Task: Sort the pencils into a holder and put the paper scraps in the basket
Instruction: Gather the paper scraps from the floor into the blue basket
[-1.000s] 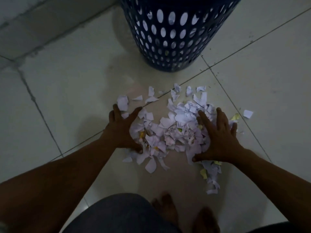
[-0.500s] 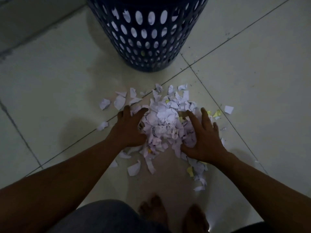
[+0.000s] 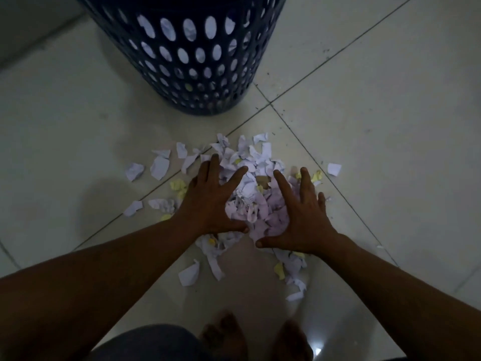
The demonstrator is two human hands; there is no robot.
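Head view looks down on a tiled floor (image 3: 390,131). A dark perforated basket (image 3: 182,82) stands on it just beyond the point where two tile joints cross, and paper already shows through its holes. Between the basket and the person's bare feet (image 3: 223,334) lies the pile of paper scraps (image 3: 256,204), straddling one joint.

The left hand (image 3: 208,204) and right hand (image 3: 305,222) bracket the pile. The grip on each side is spread, with fingers straight and fanned, palms down on the paper and thumbs nearly meeting at the near side. Neither hand pinches anything yet.

The step in hand looks like gathering a load to lift. To do it well, the hands should probably:
- slide the little-finger edges flat along the floor and under the heap
- press inward so the paper packs together
- lift with the thumbs closed over the top

The basket is near, so a short carry kept low should shed less.

Loose scraps (image 3: 160,168) lie left of the pile, one lone scrap (image 3: 334,169) lies to the right, and more trail toward the feet. These likely need a second sweep. No pencils or holder are in view.
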